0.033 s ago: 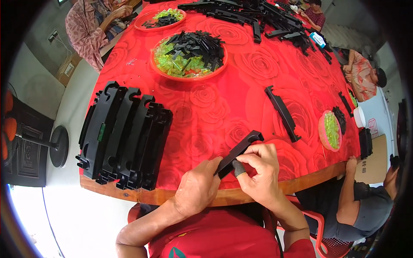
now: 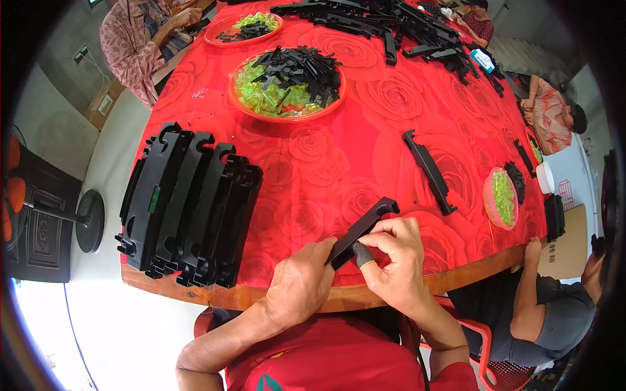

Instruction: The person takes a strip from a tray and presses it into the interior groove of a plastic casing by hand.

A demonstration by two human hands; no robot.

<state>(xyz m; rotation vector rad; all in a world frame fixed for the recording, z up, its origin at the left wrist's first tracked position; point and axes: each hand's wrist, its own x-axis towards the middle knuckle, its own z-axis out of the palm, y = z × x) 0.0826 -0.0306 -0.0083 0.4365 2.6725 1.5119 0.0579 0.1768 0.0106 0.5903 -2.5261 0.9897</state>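
Head view: black plastic bar [image 2: 357,236] in both hands, over near edge of tabletop [image 2: 293,225]. Pinching near end with left hand [image 2: 301,281]. Fingertips of right hand [image 2: 396,262] bunched against bar's right side about mid-length; cannot tell whether pinching bar itself or smaller piece. Long axis slanting away and rightward, hooked far end free, nearer right hand. Against earlier frame: no clear change in grip or bar.

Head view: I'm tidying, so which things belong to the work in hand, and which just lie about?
Belong, it seems:
black part in left hand, right hand touching it
stacked black parts
loose black part
large red bowl of small pieces

Apparently just lying about:
blue-and-white packet
fan
cardboard box
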